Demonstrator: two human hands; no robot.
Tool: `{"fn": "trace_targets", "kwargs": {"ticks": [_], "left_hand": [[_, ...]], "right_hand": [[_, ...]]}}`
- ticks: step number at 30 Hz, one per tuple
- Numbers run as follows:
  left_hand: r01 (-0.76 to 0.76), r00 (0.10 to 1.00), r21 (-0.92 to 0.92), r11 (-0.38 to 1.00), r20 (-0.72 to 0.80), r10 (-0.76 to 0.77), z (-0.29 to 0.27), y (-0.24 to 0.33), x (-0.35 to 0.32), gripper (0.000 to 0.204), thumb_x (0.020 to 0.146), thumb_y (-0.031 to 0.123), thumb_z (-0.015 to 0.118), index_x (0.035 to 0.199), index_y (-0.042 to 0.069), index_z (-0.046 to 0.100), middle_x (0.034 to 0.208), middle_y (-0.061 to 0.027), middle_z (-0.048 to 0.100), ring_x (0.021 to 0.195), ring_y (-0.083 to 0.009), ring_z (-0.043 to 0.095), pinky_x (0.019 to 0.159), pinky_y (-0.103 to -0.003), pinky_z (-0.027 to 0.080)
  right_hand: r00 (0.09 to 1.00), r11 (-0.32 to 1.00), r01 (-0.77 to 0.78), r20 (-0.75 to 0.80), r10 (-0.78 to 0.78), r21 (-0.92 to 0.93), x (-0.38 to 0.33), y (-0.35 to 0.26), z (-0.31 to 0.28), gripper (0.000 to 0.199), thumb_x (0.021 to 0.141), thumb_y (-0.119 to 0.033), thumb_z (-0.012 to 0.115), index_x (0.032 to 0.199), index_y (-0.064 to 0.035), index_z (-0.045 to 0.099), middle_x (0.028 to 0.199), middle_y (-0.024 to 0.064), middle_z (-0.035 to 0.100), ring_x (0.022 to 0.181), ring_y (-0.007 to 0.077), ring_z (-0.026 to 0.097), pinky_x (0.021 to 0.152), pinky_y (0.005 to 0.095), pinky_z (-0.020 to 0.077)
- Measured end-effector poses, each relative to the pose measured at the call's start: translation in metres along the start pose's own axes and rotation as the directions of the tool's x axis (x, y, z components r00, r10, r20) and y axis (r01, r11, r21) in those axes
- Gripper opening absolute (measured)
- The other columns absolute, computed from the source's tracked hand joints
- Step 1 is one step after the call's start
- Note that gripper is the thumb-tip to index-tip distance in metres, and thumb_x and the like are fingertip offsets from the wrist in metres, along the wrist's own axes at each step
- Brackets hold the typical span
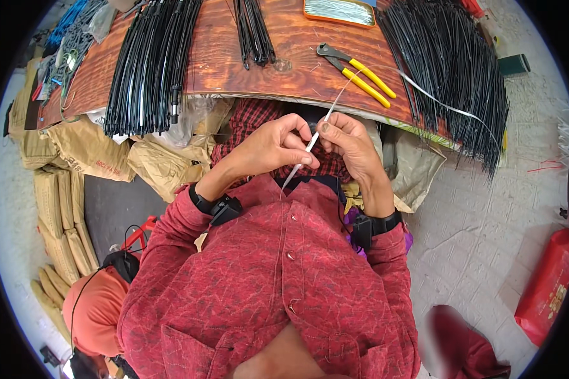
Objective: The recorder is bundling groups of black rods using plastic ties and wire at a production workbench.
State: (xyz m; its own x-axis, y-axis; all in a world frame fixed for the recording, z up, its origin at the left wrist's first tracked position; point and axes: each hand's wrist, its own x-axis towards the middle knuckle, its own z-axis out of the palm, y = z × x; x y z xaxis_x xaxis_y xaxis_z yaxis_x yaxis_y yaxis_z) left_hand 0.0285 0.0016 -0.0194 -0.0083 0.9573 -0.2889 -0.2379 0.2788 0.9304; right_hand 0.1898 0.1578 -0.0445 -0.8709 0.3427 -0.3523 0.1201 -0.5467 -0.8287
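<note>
My left hand [286,143] and my right hand [349,138] meet in front of my chest, just short of the table edge. Between the left thumb and fingers is a narrow white strip [312,143], its pointed lower end hanging toward my shirt. My right thumb and forefinger pinch the strip a little higher up. From there a thin pale length [446,105] seems to loop over the table and across the black strands on the right. End-cutting pliers [360,76] with yellow handles lie on the table beyond my right hand.
On the wooden table [215,60] lie a thick bundle of black rods [152,63], a smaller black bundle [253,35], a spread of thin black strands [449,69] and an orange-rimmed tray [339,12] of silvery pins. Brown sacks [85,148] sit below left; a red bag [548,284] stands right.
</note>
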Motion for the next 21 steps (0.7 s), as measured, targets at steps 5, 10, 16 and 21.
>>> {"fn": "trace_targets", "kwargs": {"ticks": [5, 10, 16, 21], "left_hand": [[0.037, 0.999, -0.097, 0.995, -0.027, -0.039, -0.006, -0.01, 0.003, 0.031, 0.097, 0.015, 0.067, 0.12, 0.0, 0.052, 0.095, -0.0154, 0.075, 0.08, -0.0106, 0.067, 0.072, -0.023, 0.051], [0.066, 0.998, -0.168, 0.984, -0.011, -0.069, -0.011, -0.018, 0.007, 0.026, 0.098, 0.025, 0.066, 0.112, 0.003, 0.063, 0.094, -0.0116, 0.075, 0.082, -0.0098, 0.067, 0.073, -0.023, 0.051], [0.115, 0.993, -0.19, 0.975, 0.014, -0.115, -0.013, -0.018, 0.008, 0.025, 0.098, 0.03, 0.066, 0.107, 0.006, 0.068, 0.093, -0.0093, 0.075, 0.076, -0.0075, 0.065, 0.066, -0.02, 0.048], [0.139, 0.99, -0.199, 0.97, 0.019, -0.138, -0.016, -0.02, 0.009, 0.024, 0.097, 0.028, 0.066, 0.104, 0.006, 0.069, 0.093, -0.0095, 0.075, 0.076, -0.0079, 0.066, 0.067, -0.02, 0.048]], "right_hand": [[0.995, 0.995, 0.098, -0.015, -0.098, -0.031, -0.003, -0.003, 0.002, 0.015, 0.093, -0.015, 0.072, 0.099, -0.0015, 0.069, 0.084, 0.0007, 0.066, 0.072, 0.0067, 0.055, 0.067, 0.0213, 0.0448], [0.992, 0.99, 0.128, -0.011, -0.129, -0.05, -0.001, -0.001, 0.0, 0.015, 0.093, -0.012, 0.07, 0.102, 0.0004, 0.069, 0.087, 0.0023, 0.067, 0.075, 0.007, 0.057, 0.07, 0.0219, 0.0465], [0.99, 0.989, 0.137, -0.003, -0.138, -0.061, 0.001, 0.002, 0.003, 0.014, 0.093, -0.012, 0.07, 0.1, -0.0005, 0.069, 0.089, 0.0027, 0.067, 0.076, 0.0072, 0.057, 0.07, 0.022, 0.0466], [0.993, 0.99, 0.116, 0.008, -0.116, -0.078, 0.001, 0.002, 0.003, 0.012, 0.092, -0.013, 0.072, 0.095, -0.0022, 0.068, 0.092, 0.003, 0.067, 0.077, 0.0077, 0.056, 0.07, 0.0225, 0.0467]]}}
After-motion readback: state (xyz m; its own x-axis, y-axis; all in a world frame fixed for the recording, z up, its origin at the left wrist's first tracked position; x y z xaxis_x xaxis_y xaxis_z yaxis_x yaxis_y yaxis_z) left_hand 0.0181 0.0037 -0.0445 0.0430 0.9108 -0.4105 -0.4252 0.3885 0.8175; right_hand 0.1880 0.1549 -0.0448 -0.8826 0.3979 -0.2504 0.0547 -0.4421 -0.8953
